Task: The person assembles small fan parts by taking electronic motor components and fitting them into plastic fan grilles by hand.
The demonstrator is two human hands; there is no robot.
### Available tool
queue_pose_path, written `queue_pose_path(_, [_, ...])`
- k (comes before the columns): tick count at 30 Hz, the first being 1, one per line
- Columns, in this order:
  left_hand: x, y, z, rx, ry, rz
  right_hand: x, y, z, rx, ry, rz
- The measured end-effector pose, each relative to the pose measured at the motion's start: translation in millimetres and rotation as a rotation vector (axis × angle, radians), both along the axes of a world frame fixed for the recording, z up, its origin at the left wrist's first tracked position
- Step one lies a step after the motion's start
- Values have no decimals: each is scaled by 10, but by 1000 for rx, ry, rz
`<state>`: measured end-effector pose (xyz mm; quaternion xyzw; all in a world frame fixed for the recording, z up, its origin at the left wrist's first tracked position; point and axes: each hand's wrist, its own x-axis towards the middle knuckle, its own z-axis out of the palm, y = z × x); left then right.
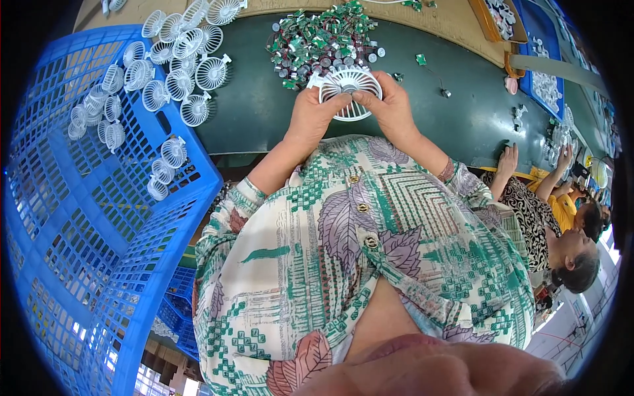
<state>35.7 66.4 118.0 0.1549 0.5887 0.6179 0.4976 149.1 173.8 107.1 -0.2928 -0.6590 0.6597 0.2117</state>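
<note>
1. A blue plastic crate (99, 264) with lattice walls stood nearest, at the person's left, and held several white round grilles (119, 99).
2. The left hand (310, 119) and the right hand (393, 109) were raised over the dark green table (264, 112), both forearms coming up from below.
3. Their fingers were curled and pinched a white ribbed fan grille (349, 89) from both sides.
4. Behind it lay a heap of small green circuit boards (317, 39).

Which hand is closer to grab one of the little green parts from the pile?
Probably the left hand: the green parts pile lies just beyond it. Both hands hold the white fan grille; the right hand sits slightly farther.
</note>
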Motion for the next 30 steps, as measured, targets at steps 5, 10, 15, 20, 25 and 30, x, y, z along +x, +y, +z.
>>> queue_pose_path(5, [-30, -10, -48, 14, 41, 27, -28, -78, -24, 35, -41, -25])
queue_pose_path(10, [-87, 54, -89, -33, 191, -140, -3, -1, -25, 74, -161, -61])
queue_pose_path(15, [-373, -121, -392, -113, 219, -6, 313, 678, -529, -310, -187, -427])
queue_pose_path(20, [-1400, -336, -517, -314, 1051, 378, 1033, 1716, -1160, -590, -127, -682])
queue_pose_path(25, [-2101, -108, -476, -496, 1674, 126, 1659, 2109, -1553, -722, -51, -814])
queue_pose_path(30, [-2522, 178, -667, -578, 2004, -264, 1601, 1736, -1571, 64, -577, -744])
